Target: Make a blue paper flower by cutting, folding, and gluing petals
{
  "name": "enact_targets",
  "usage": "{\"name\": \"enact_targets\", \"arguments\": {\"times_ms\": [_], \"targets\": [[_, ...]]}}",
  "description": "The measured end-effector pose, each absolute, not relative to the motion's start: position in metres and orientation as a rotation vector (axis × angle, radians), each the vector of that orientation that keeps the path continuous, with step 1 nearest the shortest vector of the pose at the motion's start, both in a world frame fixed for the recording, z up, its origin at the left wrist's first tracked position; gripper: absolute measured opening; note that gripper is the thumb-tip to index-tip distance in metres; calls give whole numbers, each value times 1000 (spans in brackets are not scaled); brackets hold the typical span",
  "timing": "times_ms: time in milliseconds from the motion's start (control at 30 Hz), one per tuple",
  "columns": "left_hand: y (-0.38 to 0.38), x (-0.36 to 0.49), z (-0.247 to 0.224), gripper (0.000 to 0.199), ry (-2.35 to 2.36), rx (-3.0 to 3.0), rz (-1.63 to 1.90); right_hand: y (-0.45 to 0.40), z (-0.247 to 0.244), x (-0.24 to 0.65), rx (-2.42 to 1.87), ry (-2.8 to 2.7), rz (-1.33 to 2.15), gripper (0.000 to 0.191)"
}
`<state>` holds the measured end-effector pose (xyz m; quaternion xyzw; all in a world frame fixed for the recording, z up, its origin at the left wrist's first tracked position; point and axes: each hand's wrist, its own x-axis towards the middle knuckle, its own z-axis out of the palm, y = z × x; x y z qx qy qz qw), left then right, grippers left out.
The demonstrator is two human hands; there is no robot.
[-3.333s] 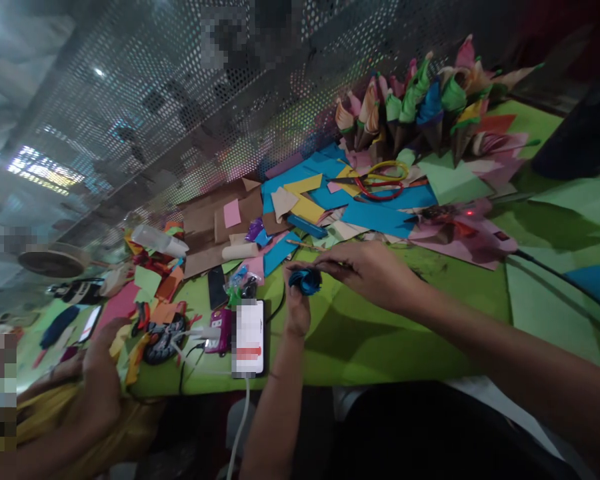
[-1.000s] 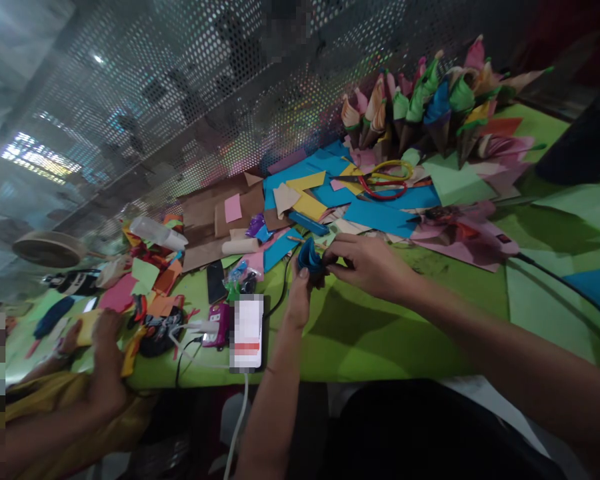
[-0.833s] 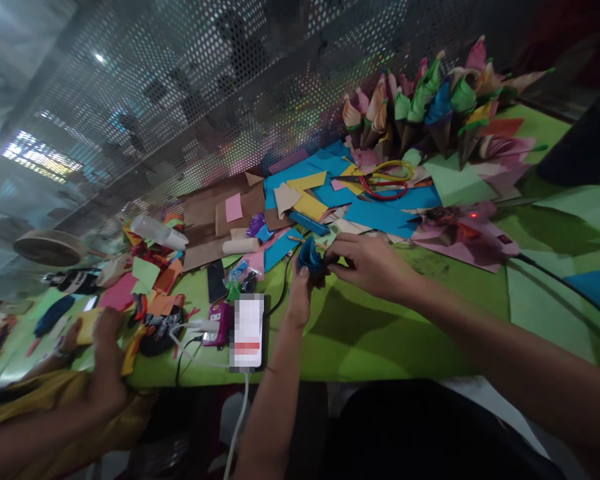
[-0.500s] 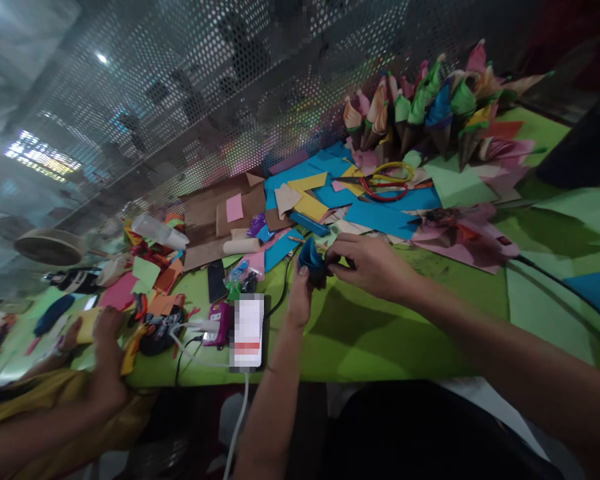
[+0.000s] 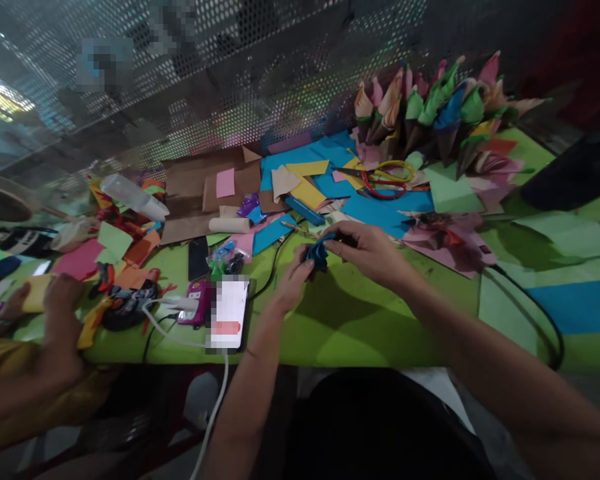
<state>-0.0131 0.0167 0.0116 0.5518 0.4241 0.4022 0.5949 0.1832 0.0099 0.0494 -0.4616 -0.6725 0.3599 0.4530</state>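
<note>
Between my two hands is a piece of folded blue paper [image 5: 318, 253], held above the green tabletop [image 5: 375, 327]. My left hand [image 5: 295, 277] grips its left and lower side, thumb in front. The fingers of my right hand [image 5: 363, 247] pinch its upper right edge. Just beyond lie a blue cutter-like tool [image 5: 305, 211] and a thin stick [image 5: 300, 231]. Scissors with yellow and red handles [image 5: 385, 179] rest on blue and yellow paper pieces farther back.
Paper cones [image 5: 445, 120] stand in a cluster at the back right. A lit phone [image 5: 230, 313] with a white cable lies left of my forearm. Another person's hands [image 5: 60, 293] are on yellow paper at the far left. A black cable [image 5: 535, 300] curves at the right.
The view has shifted right and down. The blue paper has tilted, showing its folds side-on instead of an open cup shape, and my right hand now pinches its upper edge.
</note>
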Motion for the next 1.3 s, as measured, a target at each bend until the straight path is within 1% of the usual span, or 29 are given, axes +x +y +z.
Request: {"name": "enact_targets", "arguments": {"times_ms": [100, 200, 367, 500, 600, 667, 700, 833, 900, 967, 1133, 1233, 1300], "targets": [[19, -15, 6, 41, 955, 1324, 870, 11, 47, 184, -1134, -1582, 987, 25], [22, -14, -1, 44, 912, 1288, 970, 11, 47, 183, -1118, -1491, 1026, 32], [22, -10, -2, 45, 901, 1312, 1162, 8, 46, 179, -1163, -1527, 1000, 23], [21, -9, -1, 42, 988, 1599, 1251, 3, 46, 174, -1093, -1570, 1002, 26], [22, -11, -4, 44, 997, 1922, 1364, -2, 48, 172, -1051, -1573, 989, 39], [22, -11, -6, 44, 996, 2106, 1409, -5, 49, 171, -1042, -1600, 900, 44], [22, -10, -6, 44, 993, 2163, 1418, -7, 50, 170, -1033, -1616, 834, 42], [19, -7, -3, 50, 992, 2130, 1392, -9, 51, 168, -959, -1690, 547, 15], [20, -8, 0, 53, 1041, 2110, 1385, -9, 49, 167, -934, -1744, 406, 11], [23, -11, 1, 50, 1119, 2170, 1378, -10, 47, 166, -915, -1815, 253, 14], [27, -18, -2, 27, 1122, 2261, 1277, -13, 43, 165, -835, -1949, -75, 23], [26, -18, -4, 21, 1032, 2184, 1286, -16, 46, 166, -807, -1976, -88, 23], [25, -17, -2, 20, 984, 2153, 1291, -18, 51, 169, -783, -1997, -7, 28]]}}
